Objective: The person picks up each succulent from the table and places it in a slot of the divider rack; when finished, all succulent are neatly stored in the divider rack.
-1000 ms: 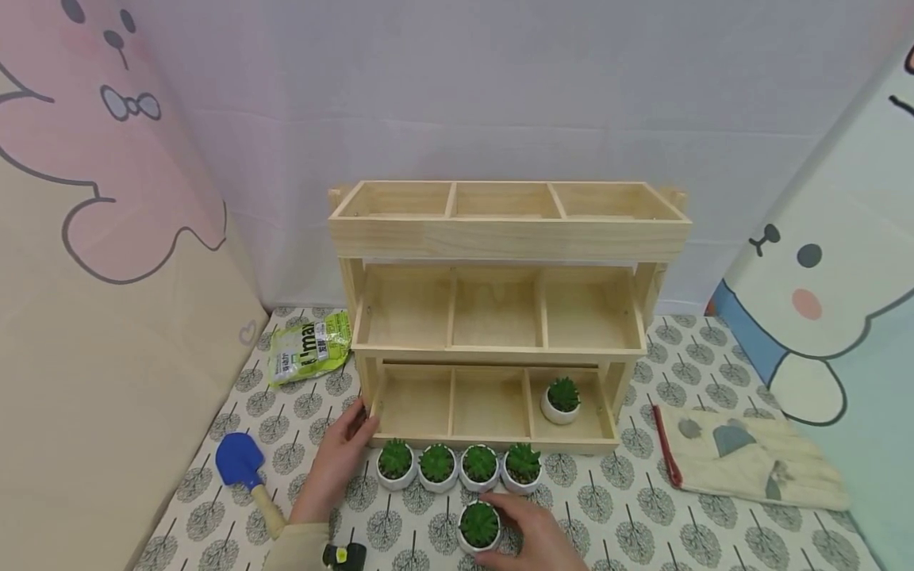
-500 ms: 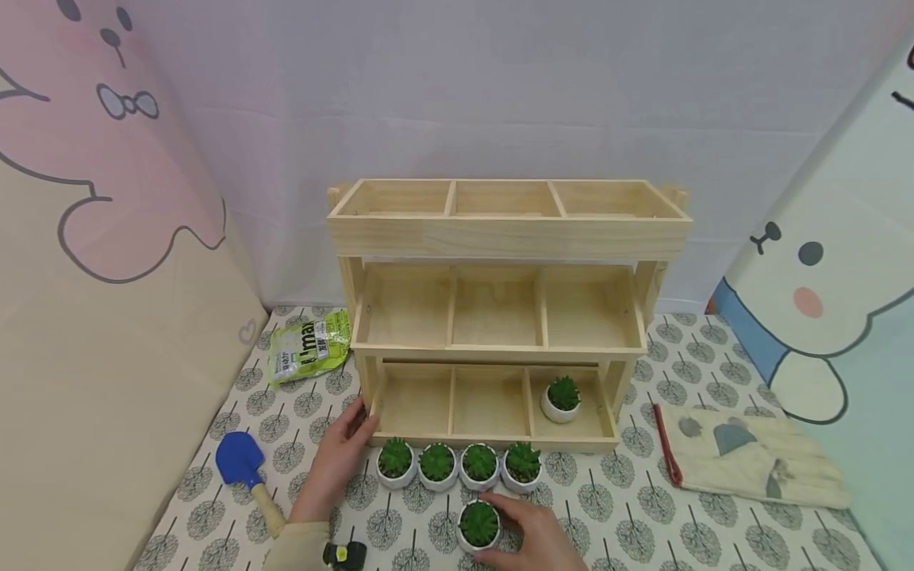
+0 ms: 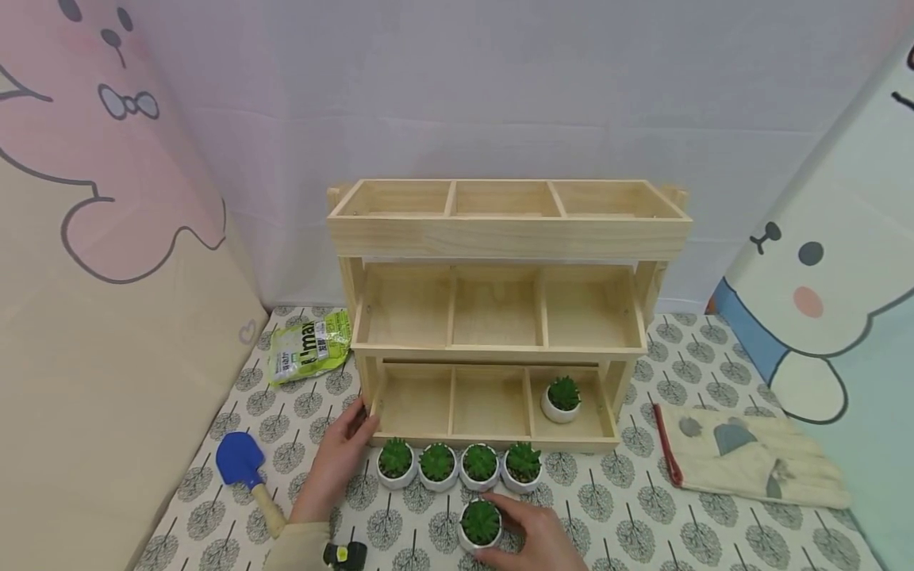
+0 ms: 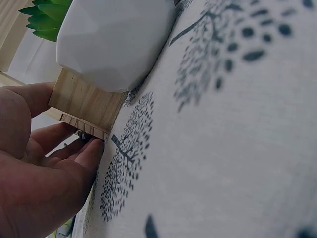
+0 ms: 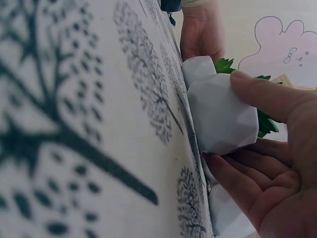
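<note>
My right hand point(image 3: 537, 533) holds a small potted succulent point(image 3: 479, 523) by its white pot, in front of a row of several similar potted succulents point(image 3: 438, 466). In the right wrist view, the thumb lies on one side of the faceted white pot point(image 5: 223, 116) and the fingers on the other, with the pot right at the cloth. My left hand point(image 3: 339, 454) grips the front left corner of the wooden shelf point(image 3: 493, 446); its thumb and fingers lie on either side of the wood point(image 4: 86, 101) in the left wrist view. One potted succulent point(image 3: 561, 400) sits in the bottom right compartment.
The shelf has three tiers, each split into three compartments. A blue toy shovel point(image 3: 240, 460) and a green-yellow packet point(image 3: 311, 349) lie to the left. On the right lies a folded cream cloth item point(image 3: 750, 460) with a red edge. A patterned cloth covers the table.
The potted succulent in my right hand has shifted very slightly to the right. My left hand stays at the shelf corner.
</note>
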